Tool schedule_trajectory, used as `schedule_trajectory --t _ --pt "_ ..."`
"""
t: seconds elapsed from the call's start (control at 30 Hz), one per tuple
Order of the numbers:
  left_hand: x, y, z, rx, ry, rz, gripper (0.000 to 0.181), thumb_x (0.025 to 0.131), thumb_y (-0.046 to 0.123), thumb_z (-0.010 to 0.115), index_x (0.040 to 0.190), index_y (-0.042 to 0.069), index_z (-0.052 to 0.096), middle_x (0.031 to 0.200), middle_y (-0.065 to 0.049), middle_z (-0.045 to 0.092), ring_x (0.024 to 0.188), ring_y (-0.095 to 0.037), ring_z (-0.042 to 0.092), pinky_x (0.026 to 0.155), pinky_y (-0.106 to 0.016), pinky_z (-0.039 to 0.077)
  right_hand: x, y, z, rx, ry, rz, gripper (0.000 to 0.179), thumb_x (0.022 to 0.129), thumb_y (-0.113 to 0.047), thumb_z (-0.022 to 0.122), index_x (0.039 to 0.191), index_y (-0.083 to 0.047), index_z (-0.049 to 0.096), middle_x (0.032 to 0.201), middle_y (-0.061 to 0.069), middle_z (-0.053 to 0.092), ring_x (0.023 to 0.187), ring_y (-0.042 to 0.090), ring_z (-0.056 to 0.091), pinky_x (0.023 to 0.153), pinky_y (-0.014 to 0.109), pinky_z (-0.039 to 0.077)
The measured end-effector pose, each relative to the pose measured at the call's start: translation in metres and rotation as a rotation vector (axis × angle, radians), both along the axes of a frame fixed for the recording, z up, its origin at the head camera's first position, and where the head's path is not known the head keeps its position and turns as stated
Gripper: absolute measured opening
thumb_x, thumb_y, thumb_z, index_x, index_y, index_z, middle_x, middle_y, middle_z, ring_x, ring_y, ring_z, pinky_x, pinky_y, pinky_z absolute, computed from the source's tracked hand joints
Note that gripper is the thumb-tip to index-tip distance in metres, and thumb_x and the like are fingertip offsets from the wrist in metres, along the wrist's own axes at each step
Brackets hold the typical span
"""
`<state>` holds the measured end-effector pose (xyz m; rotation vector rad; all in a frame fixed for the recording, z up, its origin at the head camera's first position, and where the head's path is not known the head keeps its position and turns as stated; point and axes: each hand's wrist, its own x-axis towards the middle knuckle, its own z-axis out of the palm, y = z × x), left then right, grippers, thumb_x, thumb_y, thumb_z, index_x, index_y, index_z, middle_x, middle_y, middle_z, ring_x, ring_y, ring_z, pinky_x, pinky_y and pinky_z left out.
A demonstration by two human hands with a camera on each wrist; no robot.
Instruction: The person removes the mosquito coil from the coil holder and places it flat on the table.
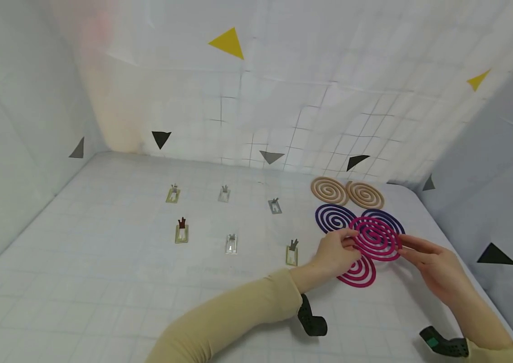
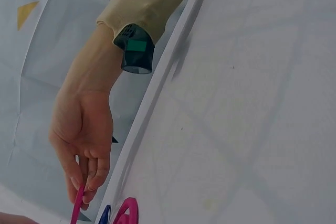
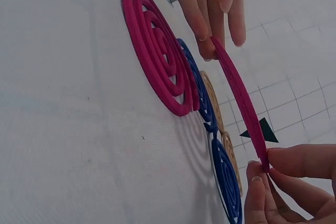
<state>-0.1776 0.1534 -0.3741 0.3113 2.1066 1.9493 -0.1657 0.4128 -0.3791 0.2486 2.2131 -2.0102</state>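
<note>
A flat pink spiral coil (image 1: pixel 376 236) is held raised above the table between both hands. My left hand (image 1: pixel 335 252) pinches its left edge, and my right hand (image 1: pixel 442 269) pinches the opposite edge between thumb and fingers. The right wrist view catches the raised coil (image 3: pixel 239 95) nearly edge-on, with right fingers (image 3: pixel 294 182) at one end and left fingers (image 3: pixel 191 9) at the other. On the table lies a second pink spiral (image 1: pixel 361 275), partly hidden by my left hand. Behind are two dark blue spirals (image 1: pixel 334 218), one overlapped by the raised coil.
Two tan spirals (image 1: pixel 329 190) lie side by side at the back. Several small rectangular pieces (image 1: pixel 181 233) with upright prongs stand in two rows to the left. White sheeting (image 1: pixel 501 201) rises along the right side and the back of the table.
</note>
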Motion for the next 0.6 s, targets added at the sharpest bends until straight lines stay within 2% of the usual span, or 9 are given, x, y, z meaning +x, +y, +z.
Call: schedule_trajectory --t 0.27,0.47,0.6 --pt "0.002 0.012 -0.001 -0.014 -0.001 0.026 0.042 0.083 -0.003 0.070 0.123 0.007 0.068 0.115 -0.002 0.071 0.099 -0.007 0.066 0.081 -0.011 0.050 -0.003 0.013 0.001 -0.001 -0.021 0.009 0.045 0.099 -0.013 0.062 0.143 -0.020 0.056 0.117 -0.023 0.057 0.105 -0.007 0.054 0.082 0.008 0.047" --pt "0.004 0.023 0.000 -0.029 -0.013 0.045 0.038 0.082 0.001 0.071 0.119 0.010 0.069 0.102 0.000 0.070 0.087 0.000 0.060 0.077 -0.010 0.049 -0.004 0.023 0.000 -0.088 0.009 0.013 0.033 0.099 -0.009 0.060 0.128 -0.023 0.068 0.114 -0.023 0.063 0.102 -0.003 0.057 0.082 0.011 0.052" --pt "0.008 0.028 0.001 -0.029 -0.035 0.044 0.037 0.083 0.002 0.072 0.119 0.011 0.069 0.098 0.001 0.067 0.085 0.001 0.058 0.075 -0.011 0.049 -0.004 0.032 -0.002 -0.076 0.002 0.028 0.031 0.099 -0.009 0.060 0.123 -0.026 0.068 0.112 -0.023 0.064 0.100 -0.004 0.059 0.081 0.012 0.053"
